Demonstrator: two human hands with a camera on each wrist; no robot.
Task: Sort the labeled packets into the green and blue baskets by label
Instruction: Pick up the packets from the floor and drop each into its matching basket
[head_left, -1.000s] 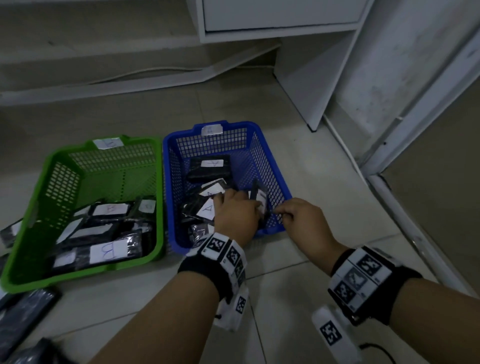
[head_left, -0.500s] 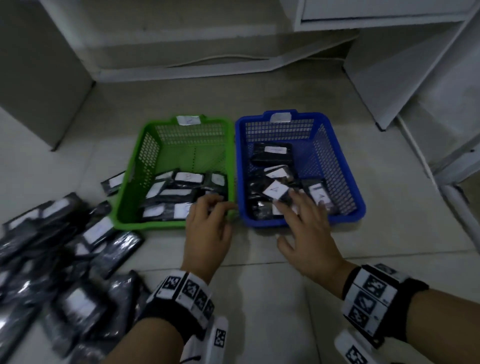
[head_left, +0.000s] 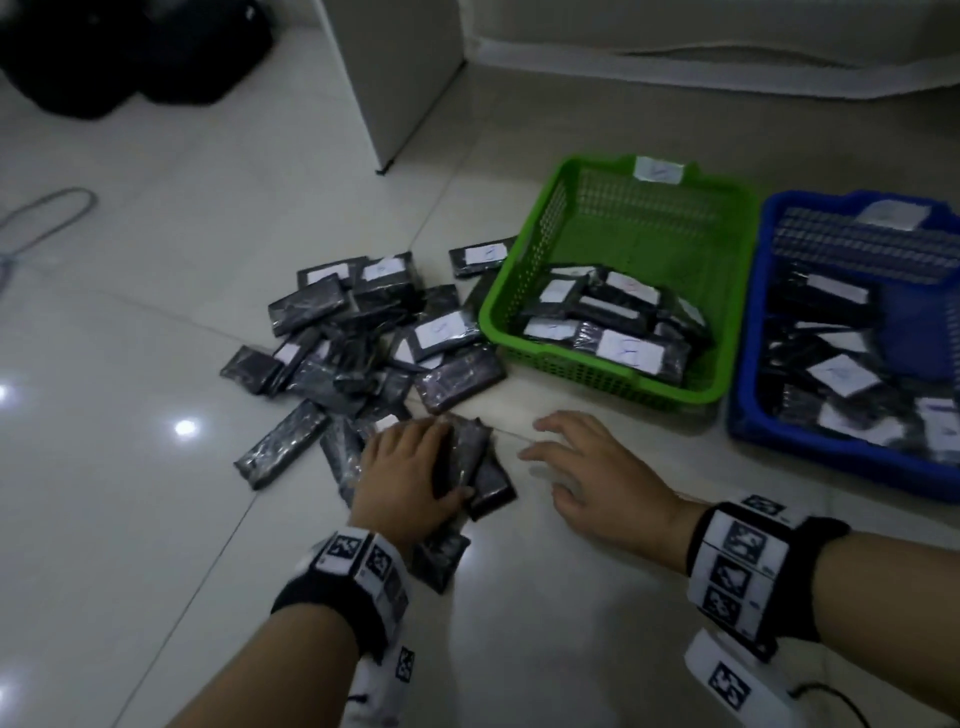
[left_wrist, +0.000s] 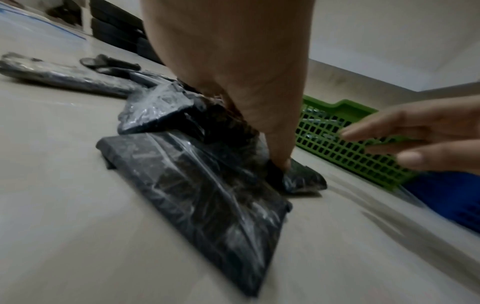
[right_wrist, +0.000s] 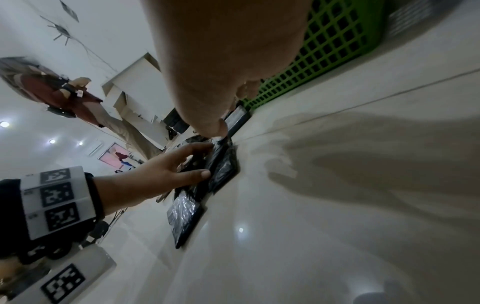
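A pile of dark wrapped packets (head_left: 363, 338), some with white labels, lies on the tiled floor left of the green basket (head_left: 498, 291). The blue basket (head_left: 748, 364) stands to its right; both hold labelled packets. My left hand (head_left: 441, 457) is down on the near edge of the pile, fingers over one dark packet (head_left: 475, 441) and thumb (left_wrist: 278, 144) at its edge, gripping it. Its label is hidden. My right hand (head_left: 550, 462) hovers just right of it, fingers spread and holding nothing, in front of the green basket (left_wrist: 350, 144).
A white cabinet panel (head_left: 400, 78) stands behind the pile, with black bags (head_left: 130, 47) at the far left and a grey cable (head_left: 52, 213) on the floor. Another person (right_wrist: 52, 92) is far off in the right wrist view.
Both hands left the baskets and moved left to the pile. My left hand came down onto a dark packet; my right hand followed, empty. The head view swung left.
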